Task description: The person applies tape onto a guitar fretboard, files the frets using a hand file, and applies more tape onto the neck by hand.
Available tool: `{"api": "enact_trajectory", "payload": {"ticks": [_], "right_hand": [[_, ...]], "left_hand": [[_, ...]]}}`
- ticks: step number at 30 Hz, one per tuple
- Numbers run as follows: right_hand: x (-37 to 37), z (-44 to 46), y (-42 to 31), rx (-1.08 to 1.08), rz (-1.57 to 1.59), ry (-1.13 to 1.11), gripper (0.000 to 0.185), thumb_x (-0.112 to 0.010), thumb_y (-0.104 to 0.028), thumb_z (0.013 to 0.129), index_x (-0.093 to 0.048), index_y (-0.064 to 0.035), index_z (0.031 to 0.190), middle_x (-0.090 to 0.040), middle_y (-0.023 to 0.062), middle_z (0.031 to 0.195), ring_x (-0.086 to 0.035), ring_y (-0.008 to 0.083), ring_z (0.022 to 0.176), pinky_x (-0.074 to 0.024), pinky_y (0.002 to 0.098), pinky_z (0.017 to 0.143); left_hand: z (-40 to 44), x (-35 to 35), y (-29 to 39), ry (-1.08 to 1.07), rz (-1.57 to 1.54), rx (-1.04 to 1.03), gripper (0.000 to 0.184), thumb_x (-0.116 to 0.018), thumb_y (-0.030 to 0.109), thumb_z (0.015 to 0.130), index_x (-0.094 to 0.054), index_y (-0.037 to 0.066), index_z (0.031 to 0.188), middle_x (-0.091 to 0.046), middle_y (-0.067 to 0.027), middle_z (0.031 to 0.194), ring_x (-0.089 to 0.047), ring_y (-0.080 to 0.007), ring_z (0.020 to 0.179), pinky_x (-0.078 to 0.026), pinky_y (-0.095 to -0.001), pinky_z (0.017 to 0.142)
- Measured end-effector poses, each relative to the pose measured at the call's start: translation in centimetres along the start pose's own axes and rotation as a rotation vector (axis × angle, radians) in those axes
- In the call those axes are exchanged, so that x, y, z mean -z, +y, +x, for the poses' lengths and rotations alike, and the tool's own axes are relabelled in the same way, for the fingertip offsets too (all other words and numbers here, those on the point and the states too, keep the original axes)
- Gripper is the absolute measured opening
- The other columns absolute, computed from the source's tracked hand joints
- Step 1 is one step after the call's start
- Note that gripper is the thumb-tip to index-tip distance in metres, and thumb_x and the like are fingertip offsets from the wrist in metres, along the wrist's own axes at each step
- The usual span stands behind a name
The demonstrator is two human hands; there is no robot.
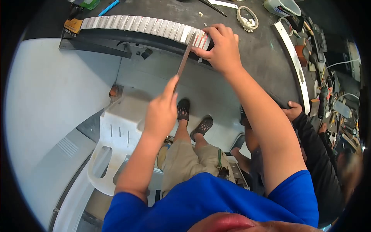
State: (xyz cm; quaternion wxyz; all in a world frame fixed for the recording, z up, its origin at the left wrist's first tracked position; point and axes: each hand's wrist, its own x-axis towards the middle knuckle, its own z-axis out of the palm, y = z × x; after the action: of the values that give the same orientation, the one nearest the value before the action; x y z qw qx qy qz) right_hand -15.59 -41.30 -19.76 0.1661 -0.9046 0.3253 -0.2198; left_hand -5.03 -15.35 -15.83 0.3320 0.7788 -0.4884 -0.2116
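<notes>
A guitar neck (150, 25) lies along the bench edge, its fretboard covered in pale tape strips between the frets. Its yellowish headstock (72, 25) is at the left end. My left hand (161, 114) is closed around a long, narrow metal file (184, 62), whose tip rests over the fretboard near the right end. The handle is hidden in my fingers. With thumb at the near edge and fingers across the far side, my right hand (223, 48) grips the right end of the neck, beside the file's tip.
On the dark bench (255, 50) are a tape roll (247, 19), a blue pen (109, 7) and a plastic tub (282, 7). A long pale strip (295, 65) lies at right, near another person's hand (293, 111). A white plastic chair (119, 127) stands below left.
</notes>
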Motion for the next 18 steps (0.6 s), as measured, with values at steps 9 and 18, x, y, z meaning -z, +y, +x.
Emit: {"api": "enact_trajectory", "payload": {"ticks": [9, 18], "right_hand": [[-0.1, 0.7, 0.3, 0.035, 0.017, 0.051, 0.062, -0.095, -0.05, 0.074, -0.077, -0.0122, 0.121, -0.069, 0.0029, 0.122, -0.062, 0.0275, 0.115, -0.0432, 0.0434, 0.097], [-0.1, 0.1, 0.4, 0.014, -0.009, 0.043, 0.062, -0.095, -0.049, 0.074, -0.077, -0.0118, 0.119, -0.069, 0.0036, 0.122, -0.062, 0.0282, 0.115, -0.0433, 0.0436, 0.097]], "left_hand": [[2.3, 0.0, 1.5, 0.014, 0.014, 0.039, 0.051, -0.066, 0.008, 0.105, -0.058, 0.012, 0.155, -0.076, -0.0268, 0.099, -0.073, -0.0493, 0.09, -0.056, -0.0583, 0.076], [10.8, -0.4, 2.9, -0.1, 0.028, 0.092, 0.051, -0.062, 0.009, 0.107, -0.057, 0.019, 0.157, -0.074, -0.0284, 0.118, -0.072, -0.0499, 0.104, -0.057, -0.056, 0.084]]}}
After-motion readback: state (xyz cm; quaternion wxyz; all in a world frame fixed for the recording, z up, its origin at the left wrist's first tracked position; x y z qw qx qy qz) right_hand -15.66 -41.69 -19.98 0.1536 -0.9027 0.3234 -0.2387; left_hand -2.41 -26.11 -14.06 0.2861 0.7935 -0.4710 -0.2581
